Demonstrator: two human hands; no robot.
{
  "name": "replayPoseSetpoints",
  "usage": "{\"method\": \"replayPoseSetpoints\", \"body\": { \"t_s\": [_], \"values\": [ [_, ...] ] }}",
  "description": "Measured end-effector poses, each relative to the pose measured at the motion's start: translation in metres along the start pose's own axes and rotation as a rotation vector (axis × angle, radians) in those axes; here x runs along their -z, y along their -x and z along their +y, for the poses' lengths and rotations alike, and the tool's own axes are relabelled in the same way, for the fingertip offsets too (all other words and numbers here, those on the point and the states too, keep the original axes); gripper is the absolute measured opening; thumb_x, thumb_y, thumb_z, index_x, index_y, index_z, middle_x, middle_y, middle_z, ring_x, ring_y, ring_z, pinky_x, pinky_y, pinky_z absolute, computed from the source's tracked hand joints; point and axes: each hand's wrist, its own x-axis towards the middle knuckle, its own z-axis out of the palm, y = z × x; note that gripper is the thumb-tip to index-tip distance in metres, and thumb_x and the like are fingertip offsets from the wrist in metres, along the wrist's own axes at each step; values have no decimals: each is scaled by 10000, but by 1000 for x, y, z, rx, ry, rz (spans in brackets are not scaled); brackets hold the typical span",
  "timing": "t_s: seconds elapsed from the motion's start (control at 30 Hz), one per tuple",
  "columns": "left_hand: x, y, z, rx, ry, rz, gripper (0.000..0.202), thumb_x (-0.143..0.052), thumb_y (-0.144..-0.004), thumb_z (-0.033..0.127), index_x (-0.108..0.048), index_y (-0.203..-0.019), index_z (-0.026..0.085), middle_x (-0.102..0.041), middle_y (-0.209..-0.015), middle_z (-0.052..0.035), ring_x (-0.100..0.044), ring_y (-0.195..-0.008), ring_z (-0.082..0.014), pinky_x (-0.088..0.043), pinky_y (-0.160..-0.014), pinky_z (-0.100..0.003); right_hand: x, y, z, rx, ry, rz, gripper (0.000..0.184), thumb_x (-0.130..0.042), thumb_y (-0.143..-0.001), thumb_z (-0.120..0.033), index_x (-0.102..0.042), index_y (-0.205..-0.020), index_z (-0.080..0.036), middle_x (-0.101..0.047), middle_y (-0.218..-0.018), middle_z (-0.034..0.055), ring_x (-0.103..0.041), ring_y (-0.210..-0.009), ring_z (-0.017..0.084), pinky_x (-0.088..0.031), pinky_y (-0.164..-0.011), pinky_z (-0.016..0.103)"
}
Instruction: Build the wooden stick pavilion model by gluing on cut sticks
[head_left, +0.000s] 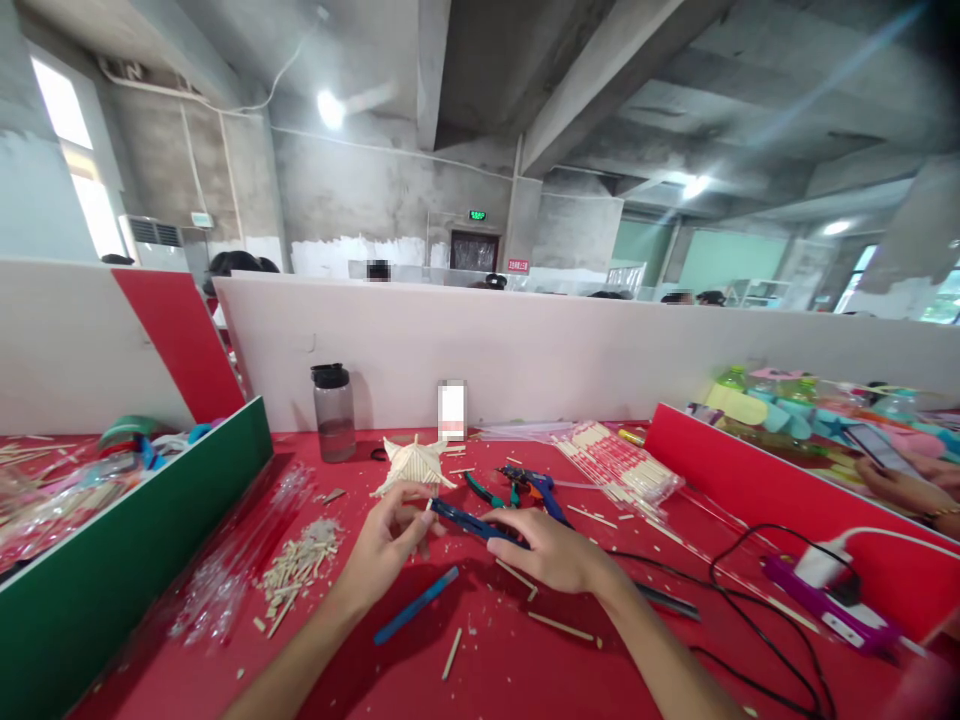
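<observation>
My right hand (551,548) is wrapped round a long, dark blue tool (472,522); its exact kind is unclear, though it resembles a utility knife. At the tool's far end, my left hand (391,530) pinches what looks like a short pale wooden stick (430,505). Just behind the left hand stands a small roof-shaped model (415,465) built from pale sticks. A blue pen-like object (416,605) lies on the red table (360,680) between my forearms. Green-handled pliers (484,491) and a blue glue gun (547,492) rest beyond the right hand.
Cut stick pieces (300,565) and clear plastic wrappers (225,580) lie left. A water bottle (334,412) and a lit phone (452,410) stand behind. Bundled sticks (619,460), black cables (720,570) and a purple power strip (832,605) are right. Another person's hand (907,490) is beyond the divider.
</observation>
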Motion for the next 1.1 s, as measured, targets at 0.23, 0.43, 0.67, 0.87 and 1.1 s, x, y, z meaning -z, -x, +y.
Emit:
{"method": "replayPoseSetpoints", "body": {
  "t_s": [0.23, 0.43, 0.67, 0.87, 1.1],
  "values": [
    [1, -1, -4, 16, 4, -1, 382, -649, -871, 491, -505, -1079, 203, -737, -748, -33, -603, -563, -142, -498, -572, -257, -3, -1, 3, 1, 17, -7, 407, -499, -971, -478, -645, -1258, -228, -714, -1179, 80, -657, -1064, 270, -459, -953, 361],
    [0, 0, -2, 26, 19, -7, 395, -654, -860, 515, -495, -1054, 210, -717, -734, -21, -591, -554, -142, -494, -558, -259, -2, 0, 4, 18, 36, 0, 417, -463, -993, -467, -640, -1275, -217, -715, -1178, 90, -661, -1060, 263, -457, -958, 365],
    [1, 0, -5, 14, -26, -23, 390, -638, -872, 514, -493, -1066, 209, -719, -738, -23, -584, -542, -140, -477, -554, -259, -5, 0, 4, 3, 55, 6, 422, -477, -985, -475, -640, -1275, -217, -715, -1179, 96, -665, -1041, 271, -465, -944, 373],
    [-2, 1, -1, 27, -96, -56, 373, -622, -886, 490, -481, -1075, 201, -720, -738, -28, -576, -535, -135, -484, -564, -261, -10, -1, 0, -33, 91, 31, 454, -483, -972, -508, -644, -1283, -219, -684, -1254, 108, -654, -1077, 290, -472, -925, 369],
    [-3, 0, -8, 54, -59, -65, 439, -639, -863, 515, -470, -1124, 206, -704, -733, -13, -570, -494, -129, -482, -509, -252, -16, -3, -3, -45, 93, 71, 452, -487, -962, -525, -687, -1211, -206, -712, -1200, 113, -661, -1066, 289, -484, -883, 340]
  ]
}}
